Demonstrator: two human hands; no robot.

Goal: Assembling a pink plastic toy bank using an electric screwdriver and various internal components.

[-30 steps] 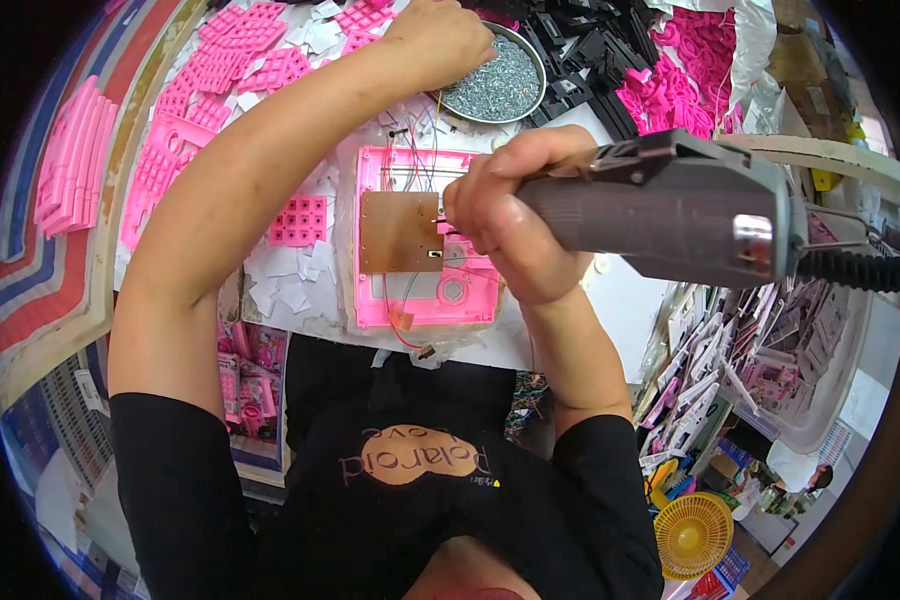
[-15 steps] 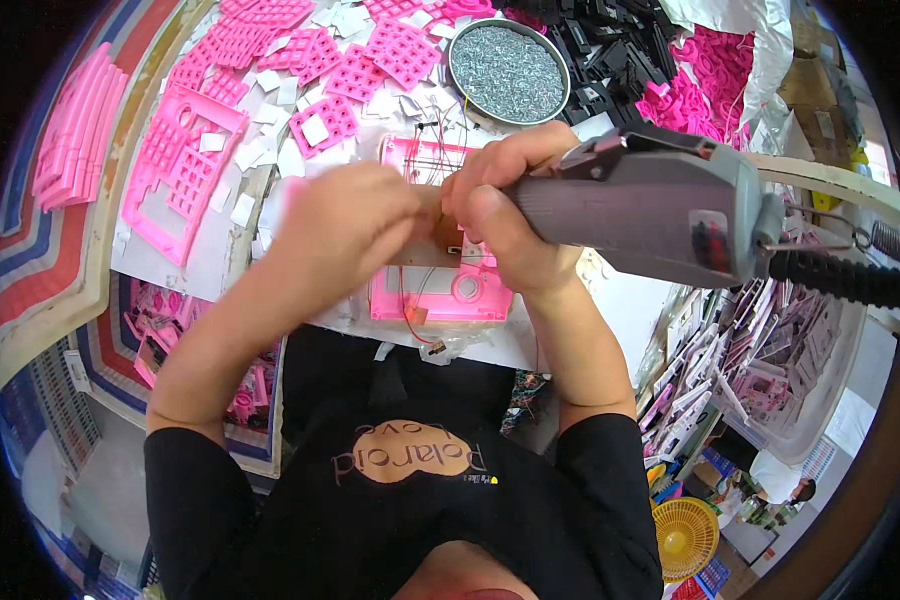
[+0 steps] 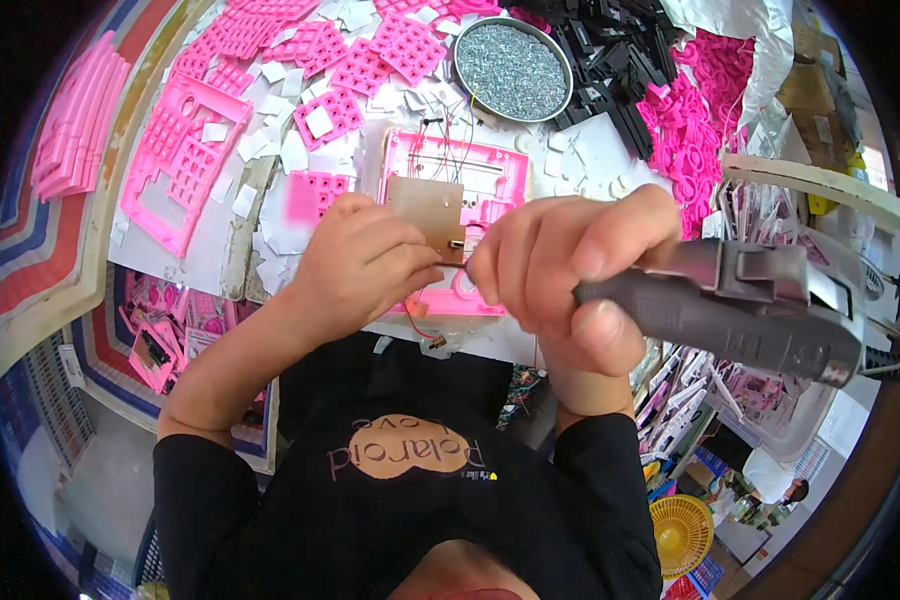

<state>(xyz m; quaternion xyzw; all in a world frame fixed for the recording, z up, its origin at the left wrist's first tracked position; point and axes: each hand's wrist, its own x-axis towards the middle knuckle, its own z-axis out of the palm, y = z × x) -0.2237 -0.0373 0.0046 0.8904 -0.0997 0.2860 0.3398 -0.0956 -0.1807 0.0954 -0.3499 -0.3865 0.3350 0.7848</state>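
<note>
My right hand is wrapped round a grey electric screwdriver, its thin bit pointing left. My left hand is closed in a pinch at the tip of that bit; whatever lies between the fingertips is too small to make out. Under and just beyond the hands lies an open pink plastic housing with thin red and dark wires. Inside it sits a flat brown circuit board, its lower edge close to the left fingertips. My right hand hides the housing's right lower part.
A round metal tin of small screws stands at the back. Around it lie pink button sheets, black plastic parts and pink loops. A pink frame lies left, stacked pink panels farther left. A yellow basket stands lower right.
My right hand has drawn the screwdriver right and toward me, uncovering more of the board. My left hand has come down and slightly right, to the bit's tip.
</note>
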